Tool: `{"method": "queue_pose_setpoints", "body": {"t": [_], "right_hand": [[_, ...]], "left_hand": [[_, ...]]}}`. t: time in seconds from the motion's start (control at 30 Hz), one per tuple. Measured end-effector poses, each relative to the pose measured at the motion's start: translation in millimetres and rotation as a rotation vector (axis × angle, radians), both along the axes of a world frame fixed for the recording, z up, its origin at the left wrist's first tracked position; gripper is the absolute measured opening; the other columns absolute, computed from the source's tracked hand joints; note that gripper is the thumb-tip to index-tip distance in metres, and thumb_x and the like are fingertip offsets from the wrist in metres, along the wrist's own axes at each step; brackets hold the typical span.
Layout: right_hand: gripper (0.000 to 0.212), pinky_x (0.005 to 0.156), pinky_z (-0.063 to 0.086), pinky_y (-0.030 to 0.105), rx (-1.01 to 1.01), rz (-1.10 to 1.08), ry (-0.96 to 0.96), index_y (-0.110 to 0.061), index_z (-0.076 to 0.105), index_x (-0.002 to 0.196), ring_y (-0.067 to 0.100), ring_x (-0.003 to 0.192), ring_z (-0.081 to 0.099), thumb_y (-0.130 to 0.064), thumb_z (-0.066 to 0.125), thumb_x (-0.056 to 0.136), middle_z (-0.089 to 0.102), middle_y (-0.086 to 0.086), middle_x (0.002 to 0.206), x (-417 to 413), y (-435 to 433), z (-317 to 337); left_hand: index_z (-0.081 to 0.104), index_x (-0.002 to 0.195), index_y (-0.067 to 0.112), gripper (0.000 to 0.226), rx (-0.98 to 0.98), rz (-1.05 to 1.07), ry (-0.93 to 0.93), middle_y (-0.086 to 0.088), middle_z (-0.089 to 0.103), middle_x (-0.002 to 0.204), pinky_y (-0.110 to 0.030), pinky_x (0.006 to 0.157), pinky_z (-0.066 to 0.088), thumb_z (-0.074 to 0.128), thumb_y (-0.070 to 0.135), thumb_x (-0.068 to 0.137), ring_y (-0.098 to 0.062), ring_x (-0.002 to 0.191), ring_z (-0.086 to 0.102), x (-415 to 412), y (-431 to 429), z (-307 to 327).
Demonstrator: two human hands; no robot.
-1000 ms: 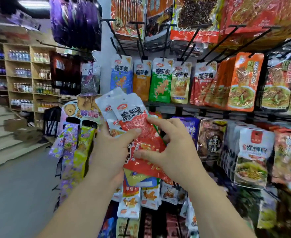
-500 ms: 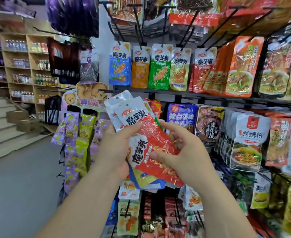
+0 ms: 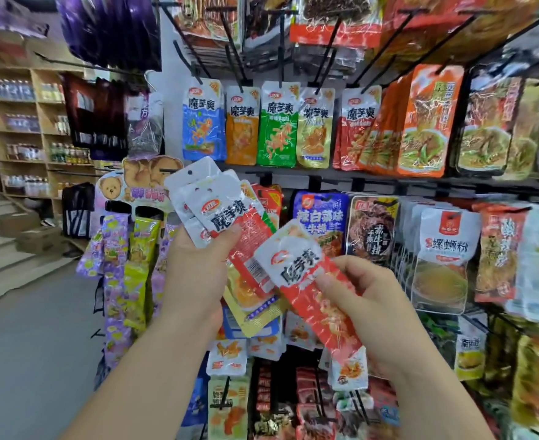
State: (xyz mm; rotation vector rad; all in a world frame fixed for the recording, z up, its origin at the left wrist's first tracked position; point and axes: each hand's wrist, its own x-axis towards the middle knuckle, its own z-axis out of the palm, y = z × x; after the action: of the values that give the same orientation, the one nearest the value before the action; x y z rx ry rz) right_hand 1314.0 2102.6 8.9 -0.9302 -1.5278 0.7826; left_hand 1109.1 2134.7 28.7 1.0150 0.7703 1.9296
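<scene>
My left hand (image 3: pixel 198 271) grips a fanned stack of snack packets (image 3: pixel 211 208), white at the top with red, yellow and blue lower ends, thumb pressed on the front one. My right hand (image 3: pixel 373 309) pinches a single red-and-white snack packet (image 3: pixel 306 281), held tilted and apart from the stack, a little lower and to the right. Both hands are in front of a rack of hanging snacks. A row of like packets in blue, orange, green, yellow and red (image 3: pixel 277 125) hangs on hooks just above.
Black wire hooks (image 3: pixel 325 42) jut out from the rack above and to the right, loaded with bags. A bear-topped display of purple and yellow sweets (image 3: pixel 128 249) stands at left. Wooden shelves with bottles (image 3: pixel 23 128), steps and grey floor (image 3: pixel 23 344) lie to the left.
My right hand has drawn one red-and-white packet off the front of the stack, down and to the right. The left hand keeps the rest; the view has dropped slightly.
</scene>
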Motion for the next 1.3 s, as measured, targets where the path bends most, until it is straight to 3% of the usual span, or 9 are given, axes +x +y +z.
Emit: {"method": "queue_pose_setpoints", "body": {"t": [0.17, 0.37, 0.47, 0.6, 0.7, 0.8, 0.97, 1.1, 1.3], "right_hand": [[0.017, 0.08, 0.061, 0.045, 0.041, -0.046, 0.304, -0.023, 0.065, 0.114, 0.025, 0.09, 0.073, -0.011, 0.06, 0.102, 0.076, 0.01, 0.106, 18.6, 7.5, 34.4], [0.037, 0.069, 0.057, 0.051, 0.189, -0.255, 0.201, -0.028, 0.055, 0.133, 0.027, 0.083, 0.065, -0.018, 0.064, 0.098, 0.072, 0.011, 0.115, 51.3, 36.3, 108.5], [0.02, 0.065, 0.042, 0.043, 0.238, -0.36, 0.17, -0.02, 0.058, 0.117, 0.025, 0.073, 0.051, -0.026, 0.062, 0.099, 0.063, 0.01, 0.091, 63.4, 54.2, 145.8], [0.034, 0.061, 0.034, 0.039, 0.299, -0.445, 0.16, 0.007, 0.056, 0.1, 0.025, 0.067, 0.046, -0.027, 0.058, 0.102, 0.051, 0.012, 0.076, 63.9, 76.0, 189.9], [0.039, 0.057, 0.034, 0.033, 0.316, -0.535, 0.104, -0.012, 0.055, 0.07, 0.021, 0.059, 0.049, -0.032, 0.055, 0.104, 0.051, 0.002, 0.063, 62.0, 89.6, 213.7], [0.041, 0.057, 0.031, 0.032, 0.317, -0.629, 0.063, -0.016, 0.05, 0.068, 0.02, 0.057, 0.043, -0.037, 0.058, 0.103, 0.047, 0.0, 0.063, 60.4, 100.1, 227.3], [0.048, 0.057, 0.027, 0.036, 0.287, -0.632, 0.074, -0.02, 0.035, 0.056, 0.021, 0.053, 0.034, -0.029, 0.061, 0.096, 0.034, -0.005, 0.049, 61.9, 113.0, 230.1], [0.038, 0.059, 0.03, 0.037, 0.277, -0.555, 0.103, -0.018, 0.045, 0.062, 0.021, 0.056, 0.039, -0.033, 0.062, 0.092, 0.04, -0.001, 0.051, 62.5, 119.5, 226.0], [0.061, 0.054, 0.022, 0.032, 0.357, -0.646, 0.048, -0.019, 0.032, 0.052, 0.017, 0.046, 0.028, -0.042, 0.064, 0.099, 0.027, -0.01, 0.041, 62.8, 120.6, 232.1]], "left_hand": [[0.07, 0.112, 0.025, 0.024, 0.099, -0.018, 0.065, 0.0, 0.08, 0.109, -0.051, 0.089, 0.061, 0.072, 0.008, 0.096, -0.025, 0.101, 0.076, 5.8, 6.4, 23.3], [0.068, 0.121, 0.026, 0.032, 0.296, -0.013, 0.151, 0.006, 0.079, 0.109, -0.038, 0.082, 0.059, 0.07, 0.006, 0.096, -0.015, 0.098, 0.076, 13.6, 19.5, 74.9], [0.07, 0.094, 0.043, 0.039, 0.346, -0.051, 0.173, 0.012, 0.08, 0.101, -0.038, 0.082, 0.059, 0.069, 0.004, 0.097, -0.012, 0.096, 0.076, 21.5, 26.2, 99.3], [0.068, 0.101, 0.032, 0.029, 0.326, -0.084, 0.184, 0.003, 0.08, 0.103, -0.055, 0.09, 0.06, 0.069, 0.004, 0.097, -0.026, 0.102, 0.075, 28.8, 47.1, 118.8], [0.067, 0.105, 0.029, 0.027, 0.339, -0.106, 0.234, 0.004, 0.08, 0.1, -0.038, 0.073, 0.063, 0.068, 0.003, 0.097, -0.02, 0.093, 0.077, 29.8, 60.2, 123.7], [0.066, 0.109, 0.026, 0.027, 0.338, -0.116, 0.27, 0.007, 0.081, 0.098, -0.026, 0.064, 0.061, 0.068, 0.003, 0.096, -0.015, 0.088, 0.077, 27.0, 64.8, 125.0], [0.068, 0.109, 0.028, 0.029, 0.339, -0.108, 0.303, 0.005, 0.081, 0.104, -0.027, 0.069, 0.063, 0.069, 0.003, 0.095, -0.015, 0.093, 0.077, 21.1, 67.3, 120.2], [0.069, 0.113, 0.024, 0.027, 0.333, -0.123, 0.338, 0.002, 0.08, 0.108, -0.032, 0.073, 0.063, 0.068, 0.003, 0.096, -0.018, 0.097, 0.077, 21.5, 67.8, 119.2], [0.068, 0.117, 0.021, 0.027, 0.328, -0.12, 0.337, 0.001, 0.08, 0.109, -0.033, 0.074, 0.064, 0.068, 0.004, 0.096, -0.019, 0.097, 0.077, 22.0, 68.9, 118.7]]}}
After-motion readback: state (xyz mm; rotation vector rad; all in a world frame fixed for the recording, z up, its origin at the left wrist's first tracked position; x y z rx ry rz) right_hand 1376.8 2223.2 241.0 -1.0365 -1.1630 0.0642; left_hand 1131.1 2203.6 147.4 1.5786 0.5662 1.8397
